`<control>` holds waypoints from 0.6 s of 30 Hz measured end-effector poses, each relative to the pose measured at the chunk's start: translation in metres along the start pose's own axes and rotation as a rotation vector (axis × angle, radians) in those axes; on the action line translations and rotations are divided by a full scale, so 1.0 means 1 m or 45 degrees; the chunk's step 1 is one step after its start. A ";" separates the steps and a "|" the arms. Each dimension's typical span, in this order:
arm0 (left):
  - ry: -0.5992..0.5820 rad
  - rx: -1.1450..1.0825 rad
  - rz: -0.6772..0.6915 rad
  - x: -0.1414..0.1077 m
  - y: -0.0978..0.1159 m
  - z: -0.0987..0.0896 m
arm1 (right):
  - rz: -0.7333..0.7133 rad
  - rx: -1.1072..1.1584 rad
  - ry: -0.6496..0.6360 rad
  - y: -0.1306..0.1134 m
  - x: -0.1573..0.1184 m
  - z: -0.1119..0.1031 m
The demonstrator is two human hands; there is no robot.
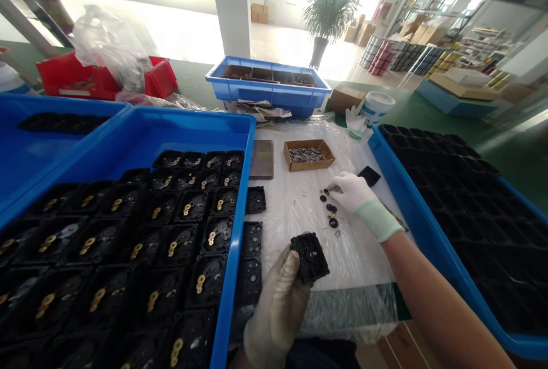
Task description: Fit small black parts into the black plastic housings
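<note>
My left hand [278, 295], in a whitish glove, is closed around a square black plastic housing [310, 259]. The housing's open side faces up, and a small shiny metal part sits inside it. My right hand [353, 193], gloved in white with a pale green cuff, reaches down to the plastic-covered bench. Its fingertips are pinched together beside a few small black gears [333, 223] and tiny brass-coloured bits; what lies between them is too small to tell. A flat black piece [369, 176] lies just beyond that hand.
At left, a blue tray [192, 123] holds many black housings with brass gears. Another blue tray [432, 237] of black parts stands right. A small cardboard box [308, 164] of metal pins lies ahead, with a blue bin [269, 92] behind it. Black housings [256, 200] line the left tray's edge.
</note>
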State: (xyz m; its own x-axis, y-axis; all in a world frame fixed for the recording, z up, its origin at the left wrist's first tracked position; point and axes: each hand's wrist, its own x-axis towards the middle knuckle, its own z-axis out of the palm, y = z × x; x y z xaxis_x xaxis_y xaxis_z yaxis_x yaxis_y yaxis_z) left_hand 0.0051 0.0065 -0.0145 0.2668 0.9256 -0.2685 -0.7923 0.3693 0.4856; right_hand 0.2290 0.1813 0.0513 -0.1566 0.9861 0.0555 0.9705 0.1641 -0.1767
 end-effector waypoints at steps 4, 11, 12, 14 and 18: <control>0.092 0.001 -0.011 0.001 -0.003 -0.001 | -0.033 -0.024 0.014 -0.002 -0.004 0.006; 0.093 -0.095 -0.029 0.001 0.000 0.004 | -0.078 -0.052 0.095 -0.003 -0.015 0.009; 0.094 -0.067 -0.030 0.000 0.001 0.003 | -0.089 -0.051 0.113 -0.003 -0.017 0.009; 0.087 -0.008 -0.038 0.000 0.001 0.000 | -0.111 -0.027 0.133 -0.002 -0.021 0.009; 0.072 -0.002 -0.043 0.000 -0.001 -0.002 | -0.103 0.067 0.105 0.002 -0.026 0.006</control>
State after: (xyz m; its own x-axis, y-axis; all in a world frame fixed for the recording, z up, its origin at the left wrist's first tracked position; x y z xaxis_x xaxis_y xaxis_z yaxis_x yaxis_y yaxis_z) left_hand 0.0045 0.0062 -0.0165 0.2621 0.9065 -0.3311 -0.7842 0.4000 0.4744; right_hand 0.2338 0.1558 0.0438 -0.2166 0.9644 0.1518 0.9439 0.2466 -0.2198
